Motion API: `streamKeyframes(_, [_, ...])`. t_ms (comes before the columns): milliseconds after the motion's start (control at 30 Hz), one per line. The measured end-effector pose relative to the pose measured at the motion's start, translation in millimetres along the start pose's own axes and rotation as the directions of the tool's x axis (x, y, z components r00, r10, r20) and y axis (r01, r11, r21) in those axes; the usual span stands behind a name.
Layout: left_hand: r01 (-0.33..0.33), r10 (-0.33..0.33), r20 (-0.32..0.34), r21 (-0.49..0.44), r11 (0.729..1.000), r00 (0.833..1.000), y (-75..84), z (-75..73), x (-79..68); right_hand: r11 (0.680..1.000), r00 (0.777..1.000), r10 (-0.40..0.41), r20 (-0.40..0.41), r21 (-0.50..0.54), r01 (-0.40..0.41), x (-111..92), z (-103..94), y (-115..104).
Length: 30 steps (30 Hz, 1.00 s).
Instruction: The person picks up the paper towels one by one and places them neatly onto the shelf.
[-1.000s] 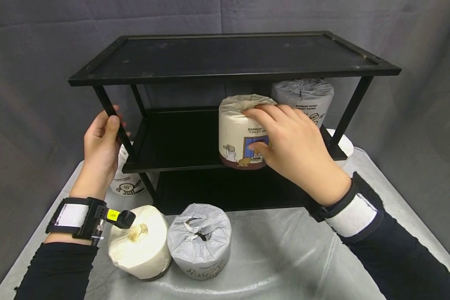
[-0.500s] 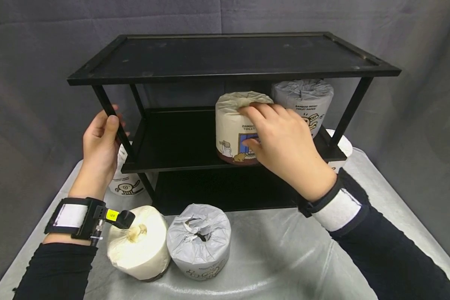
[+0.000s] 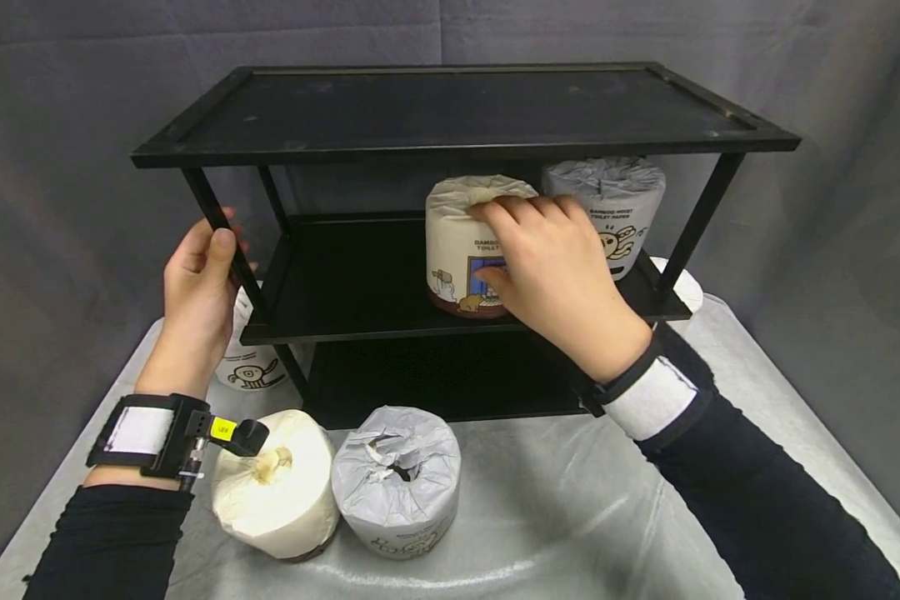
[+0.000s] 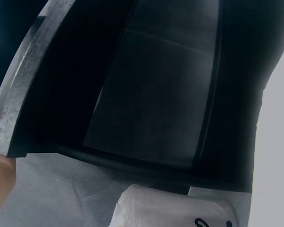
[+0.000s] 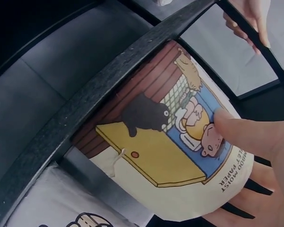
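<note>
Head view showed the person's right hand [image 3: 558,275] gripping a cream toilet roll [image 3: 446,242], thumb pressed to the printed front and the other fingers hooked over the top. Seen from the right wrist, the wrapper carried a yellow door, a black animal and a seated figure against blue (the lettering ended in "TOILET PAPER"). The roll stood nearly upright above the front part of the middle shelf [image 3: 345,283], right of its centre; whether its base touched the board could not be told.

The left hand [image 3: 198,292] gripped the front left post [image 3: 206,200] of the black rack [image 3: 450,112], its thumb laid along the near side and its fingers curled behind.

Just right of the held roll, and farther back, a grey-topped toilet roll [image 3: 621,237] with a line-drawn character stood on the same shelf, partly hidden by the right hand. Beneath lay the bottom shelf [image 3: 450,383].

On the silvery cloth [image 3: 540,517] before the rack, a plain-topped cream roll [image 3: 281,492] and a grey-wrapped roll [image 3: 397,483] stood side by side, the latter with a torn hole in its top. Another white roll [image 3: 251,367] stood beyond the left hand, and a partly hidden one [image 3: 687,292] showed past the rack's right end. Grey fabric [image 3: 82,150] hung behind.
</note>
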State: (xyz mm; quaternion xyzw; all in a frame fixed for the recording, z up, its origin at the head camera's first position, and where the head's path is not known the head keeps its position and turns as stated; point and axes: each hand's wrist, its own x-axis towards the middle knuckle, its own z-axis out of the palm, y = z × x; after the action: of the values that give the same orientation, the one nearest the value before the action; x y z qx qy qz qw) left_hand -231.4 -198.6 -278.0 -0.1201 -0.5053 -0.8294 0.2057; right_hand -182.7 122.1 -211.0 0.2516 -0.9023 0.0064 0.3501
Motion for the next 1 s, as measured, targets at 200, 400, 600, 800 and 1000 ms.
streamKeyframes(200, [0.006,-0.006,-0.005,0.001,1.000,1.000,-1.3,-0.3,0.4,0.999,0.999,-0.021,-0.034,-0.034,0.020,2.8,7.6,-0.4])
streamKeyframes(400, [0.009,-0.009,-0.005,0.004,1.000,1.000,-2.7,-2.2,0.1,0.999,0.998,-0.036,-0.052,-0.033,0.034,6.0,12.8,-0.8])
streamKeyframes(600, [0.006,-0.006,-0.007,0.002,1.000,1.000,-2.7,-2.4,0.7,0.997,0.998,-0.053,-0.042,-0.057,0.051,10.8,15.7,-1.1])
streamKeyframes(800, [0.010,-0.010,-0.010,0.005,1.000,1.000,-3.1,-1.6,0.3,0.997,0.997,-0.049,-0.060,-0.062,0.046,14.0,20.5,0.7])
streamKeyframes(1000, [0.002,-0.002,-0.017,-0.013,1.000,1.000,-3.9,-1.9,1.5,0.997,0.997,-0.025,-0.075,-0.073,0.019,16.2,26.6,2.6])
